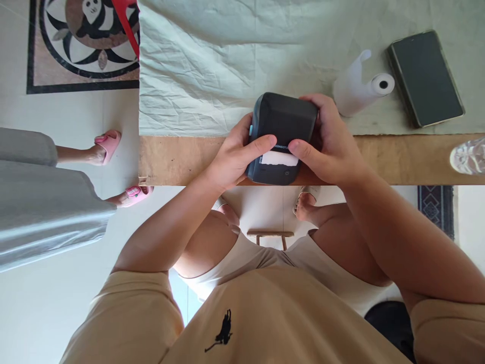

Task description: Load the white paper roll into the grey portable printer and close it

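Note:
Both hands grip a small black label printer (284,119) above the table's near edge. A strip of white paper (279,158) shows at its slot, below the printed lettering. My left hand (242,149) wraps the printer's left side, its thumb lying on the front near the lettering. On the other side, my right hand (328,139) closes around the right edge, thumb on the front and fingers mostly hidden behind. Just beyond my right hand, a roll of white paper (356,91) lies on the cloth with its loose end curling up.
A pale green cloth (227,60) covers most of the wooden table (174,156). To the right lie a dark phone (426,78) and, at the edge, a clear glass (468,155). Another person in pink slippers (109,146) stands at left. A red object (127,23) shows beside the table.

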Tool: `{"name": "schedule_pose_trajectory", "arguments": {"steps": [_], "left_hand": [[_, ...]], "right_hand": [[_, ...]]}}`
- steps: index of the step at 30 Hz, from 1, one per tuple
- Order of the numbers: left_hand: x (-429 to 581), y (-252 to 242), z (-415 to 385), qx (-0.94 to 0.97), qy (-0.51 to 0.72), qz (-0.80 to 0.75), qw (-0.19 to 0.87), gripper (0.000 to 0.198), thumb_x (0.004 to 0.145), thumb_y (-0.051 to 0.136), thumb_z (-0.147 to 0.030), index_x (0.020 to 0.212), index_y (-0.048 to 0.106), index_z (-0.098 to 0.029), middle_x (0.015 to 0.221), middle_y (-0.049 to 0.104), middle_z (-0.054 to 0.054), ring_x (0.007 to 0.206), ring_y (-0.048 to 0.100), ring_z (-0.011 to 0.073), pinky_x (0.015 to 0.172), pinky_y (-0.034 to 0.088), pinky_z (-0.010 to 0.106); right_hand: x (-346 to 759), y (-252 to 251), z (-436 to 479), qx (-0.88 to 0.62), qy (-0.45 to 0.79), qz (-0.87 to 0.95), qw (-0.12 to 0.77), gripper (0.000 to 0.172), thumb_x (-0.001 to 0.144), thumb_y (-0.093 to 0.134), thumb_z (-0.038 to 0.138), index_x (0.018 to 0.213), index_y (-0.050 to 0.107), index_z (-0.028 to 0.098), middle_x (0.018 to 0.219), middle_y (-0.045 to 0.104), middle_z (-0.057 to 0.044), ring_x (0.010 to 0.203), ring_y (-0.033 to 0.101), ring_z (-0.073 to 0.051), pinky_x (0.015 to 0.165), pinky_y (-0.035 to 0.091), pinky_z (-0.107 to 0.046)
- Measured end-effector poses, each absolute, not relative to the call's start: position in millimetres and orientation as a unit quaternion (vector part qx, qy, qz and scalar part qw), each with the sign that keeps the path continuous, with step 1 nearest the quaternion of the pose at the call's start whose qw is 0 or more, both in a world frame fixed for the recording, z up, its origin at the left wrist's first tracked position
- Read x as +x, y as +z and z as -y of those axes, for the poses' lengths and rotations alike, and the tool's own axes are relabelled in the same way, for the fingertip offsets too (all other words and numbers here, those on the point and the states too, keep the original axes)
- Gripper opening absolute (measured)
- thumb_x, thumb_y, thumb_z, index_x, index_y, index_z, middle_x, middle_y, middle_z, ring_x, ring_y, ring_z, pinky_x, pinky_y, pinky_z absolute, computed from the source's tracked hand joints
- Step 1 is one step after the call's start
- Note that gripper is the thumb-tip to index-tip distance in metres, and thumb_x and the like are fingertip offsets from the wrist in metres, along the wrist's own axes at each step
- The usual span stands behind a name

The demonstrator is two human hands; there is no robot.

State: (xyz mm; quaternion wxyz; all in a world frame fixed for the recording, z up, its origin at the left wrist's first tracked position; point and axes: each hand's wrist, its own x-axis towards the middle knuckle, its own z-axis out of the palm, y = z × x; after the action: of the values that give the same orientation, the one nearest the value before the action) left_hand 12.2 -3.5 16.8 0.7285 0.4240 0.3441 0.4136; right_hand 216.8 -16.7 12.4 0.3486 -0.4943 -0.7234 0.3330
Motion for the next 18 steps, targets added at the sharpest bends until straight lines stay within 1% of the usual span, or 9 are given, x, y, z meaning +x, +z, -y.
{"name": "schedule_pose_trajectory", "arguments": {"steps": [3,5,6,8,10,11,14,16,18], "left_hand": [[12,19,3,0.426,0.411,-0.341,0.730,0.044,0.078,0.080,-0.051,0.106,0.062,-0.023,0.091,0.067,0.002,0.094,0.072,0.0256,0.073,0.058,0.033],[13,21,4,0.431,0.417,-0.323,0.733,0.041,0.083,0.075,-0.051,0.111,0.062,-0.024,0.099,0.069,0.003,0.102,0.071,0.0259,0.077,0.059,0.033],[13,22,3,0.431,0.422,-0.309,0.735,0.040,0.086,0.071,-0.053,0.113,0.062,-0.025,0.105,0.070,0.003,0.110,0.070,0.0265,0.083,0.059,0.033],[15,21,2,0.429,0.439,-0.283,0.737,0.038,0.094,0.058,-0.057,0.116,0.063,-0.026,0.115,0.070,0.002,0.128,0.062,0.0266,0.098,0.057,0.035],[17,19,1,0.420,0.454,-0.267,0.739,0.039,0.098,0.048,-0.059,0.115,0.064,-0.027,0.117,0.070,0.000,0.142,0.051,0.0257,0.111,0.051,0.038],[18,17,0,0.415,0.458,-0.260,0.742,0.038,0.098,0.047,-0.059,0.113,0.065,-0.029,0.117,0.070,-0.002,0.146,0.047,0.0254,0.114,0.049,0.040],[19,10,-3,0.395,0.460,-0.258,0.752,0.038,0.098,0.046,-0.061,0.110,0.067,-0.031,0.115,0.072,-0.004,0.148,0.043,0.0273,0.115,0.049,0.044],[19,6,-3,0.379,0.461,-0.277,0.753,0.046,0.098,0.042,-0.064,0.105,0.069,-0.028,0.110,0.075,0.000,0.144,0.048,0.0298,0.112,0.052,0.046],[18,5,-2,0.369,0.465,-0.292,0.750,0.051,0.097,0.041,-0.067,0.096,0.068,-0.024,0.102,0.076,0.003,0.138,0.055,0.0318,0.107,0.055,0.046]], "right_hand": [[216,10,17,-0.501,0.320,0.721,0.357,0.077,0.082,0.052,0.080,0.140,0.035,0.032,0.117,0.061,-0.006,0.099,0.065,-0.023,0.084,0.058,-0.041],[216,9,18,-0.488,0.326,0.720,0.370,0.077,0.083,0.052,0.078,0.142,0.033,0.033,0.119,0.061,-0.005,0.101,0.065,-0.023,0.086,0.058,-0.041],[215,8,18,-0.479,0.331,0.721,0.377,0.076,0.084,0.053,0.077,0.143,0.032,0.033,0.120,0.061,-0.005,0.102,0.065,-0.022,0.087,0.058,-0.042],[215,8,17,-0.460,0.336,0.722,0.393,0.074,0.086,0.054,0.073,0.145,0.030,0.036,0.126,0.060,-0.004,0.105,0.064,-0.022,0.090,0.059,-0.042],[214,7,15,-0.448,0.333,0.724,0.405,0.072,0.087,0.054,0.071,0.147,0.029,0.038,0.130,0.059,-0.004,0.107,0.064,-0.022,0.093,0.059,-0.042],[214,7,15,-0.446,0.330,0.725,0.407,0.071,0.088,0.054,0.070,0.147,0.029,0.039,0.131,0.058,-0.003,0.109,0.064,-0.022,0.095,0.059,-0.043],[215,8,14,-0.437,0.319,0.731,0.416,0.073,0.087,0.056,0.069,0.147,0.028,0.039,0.141,0.052,-0.005,0.120,0.062,-0.023,0.102,0.058,-0.043],[215,8,15,-0.425,0.319,0.740,0.413,0.080,0.083,0.061,0.069,0.148,0.026,0.039,0.151,0.043,-0.005,0.129,0.057,-0.024,0.108,0.055,-0.043],[216,9,16,-0.419,0.325,0.748,0.400,0.086,0.081,0.067,0.065,0.150,0.023,0.040,0.156,0.037,-0.005,0.134,0.054,-0.024,0.112,0.052,-0.045]]}}
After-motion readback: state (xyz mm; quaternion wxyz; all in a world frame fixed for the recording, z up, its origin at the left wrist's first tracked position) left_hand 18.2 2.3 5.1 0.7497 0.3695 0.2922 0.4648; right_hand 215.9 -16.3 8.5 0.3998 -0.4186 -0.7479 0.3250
